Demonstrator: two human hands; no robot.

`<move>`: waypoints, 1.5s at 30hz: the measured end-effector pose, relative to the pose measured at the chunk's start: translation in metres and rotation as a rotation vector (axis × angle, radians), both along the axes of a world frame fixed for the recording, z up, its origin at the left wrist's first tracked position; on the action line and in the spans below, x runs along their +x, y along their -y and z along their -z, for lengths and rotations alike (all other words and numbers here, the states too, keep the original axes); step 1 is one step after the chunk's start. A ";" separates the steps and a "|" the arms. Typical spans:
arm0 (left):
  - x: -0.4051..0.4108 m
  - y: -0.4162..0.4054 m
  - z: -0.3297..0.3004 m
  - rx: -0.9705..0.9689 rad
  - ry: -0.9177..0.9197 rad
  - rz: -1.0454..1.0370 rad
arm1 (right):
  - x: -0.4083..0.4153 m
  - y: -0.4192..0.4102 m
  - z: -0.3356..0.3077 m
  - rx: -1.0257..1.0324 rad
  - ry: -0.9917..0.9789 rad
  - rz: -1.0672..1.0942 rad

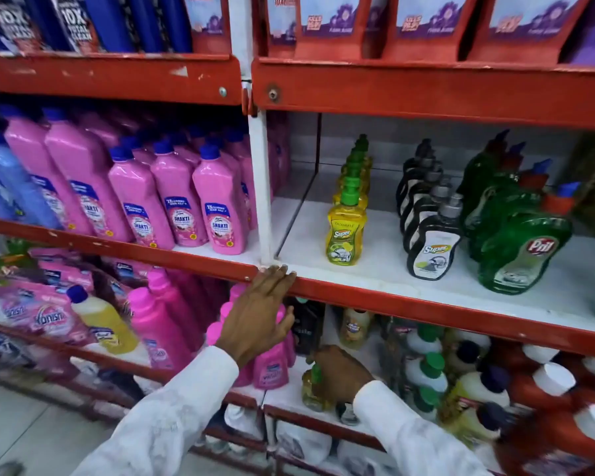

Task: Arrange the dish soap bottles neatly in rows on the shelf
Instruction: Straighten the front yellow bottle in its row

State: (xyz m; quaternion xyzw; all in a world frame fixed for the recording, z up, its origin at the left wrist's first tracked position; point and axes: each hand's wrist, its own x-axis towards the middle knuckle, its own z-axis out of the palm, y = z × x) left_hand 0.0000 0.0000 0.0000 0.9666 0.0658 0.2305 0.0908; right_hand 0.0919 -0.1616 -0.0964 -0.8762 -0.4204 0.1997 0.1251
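On the white middle shelf [375, 269] stand three rows of dish soap: yellow pump bottles [346, 235], black pump bottles [430, 249] and large green bottles [519, 252]. My left hand [260, 310] rests flat with fingers apart on the red shelf edge [426, 307], holding nothing. One shelf lower, my right hand [340, 372] is closed around a yellow bottle with a green cap [311, 389] standing on that shelf.
Pink bottles [186, 201] fill the left bay beside a white upright post [260, 187]. Below are more pink bottles [165, 317], green-capped bottles [426, 372] and red bottles with white caps [557, 389]. The top shelf holds red and purple packs [426, 25].
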 end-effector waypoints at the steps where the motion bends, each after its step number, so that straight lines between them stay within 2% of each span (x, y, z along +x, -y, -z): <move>1: 0.000 0.001 0.001 -0.017 -0.014 0.000 | -0.001 -0.002 0.003 -0.023 -0.008 0.018; 8: 0.002 -0.001 0.002 -0.064 -0.009 -0.002 | 0.001 -0.010 -0.001 -0.023 0.001 0.100; 13: 0.000 -0.002 -0.001 -0.059 0.019 0.015 | 0.003 -0.002 -0.015 0.086 -0.069 0.125; 18: 0.000 -0.007 -0.001 -0.071 0.056 0.028 | -0.004 0.017 -0.073 0.344 -0.059 0.197; 23: 0.003 -0.010 0.002 -0.097 0.083 0.040 | -0.015 0.040 -0.162 0.703 -0.159 0.323; 26: 0.003 -0.009 0.002 -0.117 0.084 0.028 | -0.010 0.045 -0.208 0.920 -0.171 0.316; 29: 0.001 -0.007 0.002 -0.118 0.094 0.026 | 0.000 0.046 -0.241 1.034 -0.138 0.274; 32: 0.000 -0.005 0.003 -0.117 0.097 0.023 | 0.014 0.043 -0.262 1.047 -0.081 0.254; 35: -0.001 -0.004 0.005 -0.126 0.092 0.030 | 0.033 0.031 -0.267 0.976 -0.030 0.260; 45: -0.001 -0.001 0.014 -0.156 0.069 0.028 | 0.071 0.002 -0.237 0.742 -0.010 0.318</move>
